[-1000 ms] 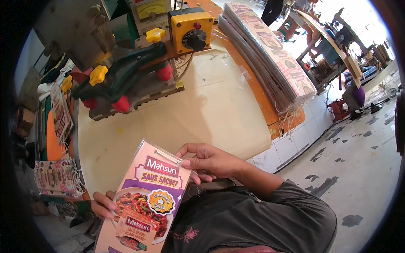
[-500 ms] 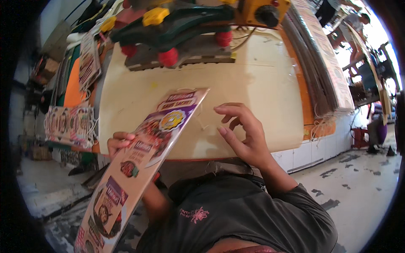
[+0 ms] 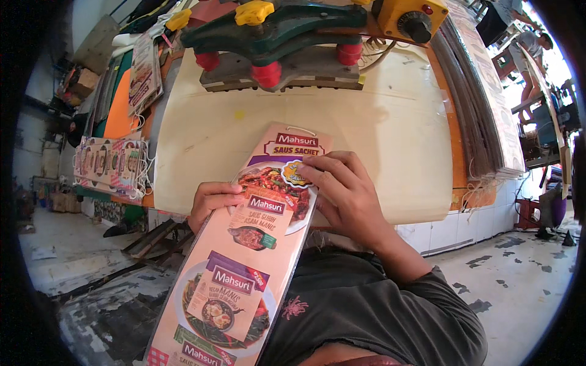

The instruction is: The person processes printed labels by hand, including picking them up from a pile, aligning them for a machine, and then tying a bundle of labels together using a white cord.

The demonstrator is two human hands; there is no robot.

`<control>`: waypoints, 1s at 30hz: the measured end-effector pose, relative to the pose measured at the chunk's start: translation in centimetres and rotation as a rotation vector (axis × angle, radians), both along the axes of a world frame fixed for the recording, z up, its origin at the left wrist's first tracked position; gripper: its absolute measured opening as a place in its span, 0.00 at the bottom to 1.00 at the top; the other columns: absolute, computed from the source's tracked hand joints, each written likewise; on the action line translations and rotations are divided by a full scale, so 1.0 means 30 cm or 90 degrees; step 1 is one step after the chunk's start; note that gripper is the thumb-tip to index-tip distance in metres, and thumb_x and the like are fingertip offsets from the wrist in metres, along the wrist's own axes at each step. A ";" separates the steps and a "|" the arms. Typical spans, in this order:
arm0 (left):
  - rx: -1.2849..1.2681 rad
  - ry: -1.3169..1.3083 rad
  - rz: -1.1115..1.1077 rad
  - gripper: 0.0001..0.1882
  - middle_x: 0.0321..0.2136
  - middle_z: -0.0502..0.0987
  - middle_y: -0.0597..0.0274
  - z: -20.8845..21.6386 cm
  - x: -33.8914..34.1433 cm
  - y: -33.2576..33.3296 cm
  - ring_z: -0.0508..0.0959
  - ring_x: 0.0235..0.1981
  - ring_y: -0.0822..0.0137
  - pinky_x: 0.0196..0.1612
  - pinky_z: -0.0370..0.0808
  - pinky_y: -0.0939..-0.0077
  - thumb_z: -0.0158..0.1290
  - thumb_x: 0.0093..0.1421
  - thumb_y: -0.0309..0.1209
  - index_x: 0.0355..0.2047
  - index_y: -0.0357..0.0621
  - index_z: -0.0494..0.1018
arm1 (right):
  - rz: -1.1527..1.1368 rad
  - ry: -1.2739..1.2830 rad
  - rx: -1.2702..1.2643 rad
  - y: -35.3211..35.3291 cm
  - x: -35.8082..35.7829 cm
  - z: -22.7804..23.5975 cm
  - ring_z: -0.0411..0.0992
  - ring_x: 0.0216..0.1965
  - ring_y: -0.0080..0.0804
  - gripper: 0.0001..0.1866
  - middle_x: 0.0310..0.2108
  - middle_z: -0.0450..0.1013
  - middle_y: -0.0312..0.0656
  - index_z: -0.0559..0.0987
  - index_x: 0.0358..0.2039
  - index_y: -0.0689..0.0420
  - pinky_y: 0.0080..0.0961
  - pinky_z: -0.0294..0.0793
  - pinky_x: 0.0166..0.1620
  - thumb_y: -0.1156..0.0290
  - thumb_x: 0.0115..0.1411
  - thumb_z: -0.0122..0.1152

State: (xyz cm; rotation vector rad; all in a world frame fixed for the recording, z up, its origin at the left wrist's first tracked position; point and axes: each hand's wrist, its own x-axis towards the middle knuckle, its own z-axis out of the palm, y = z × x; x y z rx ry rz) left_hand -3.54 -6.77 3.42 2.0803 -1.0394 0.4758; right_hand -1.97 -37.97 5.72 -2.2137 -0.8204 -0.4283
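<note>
A long, stiff printed hanging card (image 3: 235,256), pink with food pictures, slants from the table edge down across my lap. It may be a stack of several; its side edge looks thick and glossy. A white cord loop (image 3: 301,130) shows at its top end. My left hand (image 3: 213,201) is closed on the card's left edge, fingers over the front. On the right edge, my right hand (image 3: 345,183) has its fingers bent over the front near a yellow badge, with the thumb largely hidden. The card's top end lies over the cream work surface (image 3: 390,146).
A dark green press (image 3: 262,39) with red cylinders and yellow knobs stands at the back, beside a yellow control box (image 3: 412,21). Card stacks (image 3: 467,91) line the right edge. More corded cards (image 3: 113,165) lie at the left. A person works far right.
My right hand has come down onto the card's right edge from open air. The card has turned to face me more and moved right, its cord loop now showing.
</note>
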 end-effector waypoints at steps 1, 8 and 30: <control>0.001 -0.001 0.002 0.21 0.48 0.74 0.49 0.014 -0.006 -0.011 0.78 0.46 0.60 0.49 0.79 0.72 0.68 0.54 0.30 0.46 0.36 0.76 | 0.002 -0.001 0.001 0.008 0.005 -0.005 0.72 0.49 0.46 0.30 0.51 0.75 0.45 0.79 0.51 0.57 0.40 0.74 0.53 0.77 0.43 0.70; -0.121 0.061 0.098 0.23 0.49 0.78 0.42 -0.070 0.010 -0.066 0.78 0.51 0.53 0.54 0.77 0.63 0.64 0.56 0.34 0.48 0.31 0.77 | -0.076 -0.021 -0.075 0.057 0.058 -0.031 0.72 0.57 0.46 0.24 0.55 0.75 0.49 0.77 0.54 0.61 0.38 0.73 0.58 0.77 0.54 0.57; -0.045 0.152 0.245 0.16 0.49 0.81 0.46 -0.028 0.000 -0.171 0.78 0.57 0.52 0.59 0.75 0.61 0.56 0.59 0.20 0.47 0.32 0.80 | -0.098 0.047 -0.156 0.081 0.129 -0.119 0.59 0.70 0.47 0.29 0.66 0.64 0.53 0.70 0.63 0.63 0.37 0.64 0.67 0.81 0.59 0.49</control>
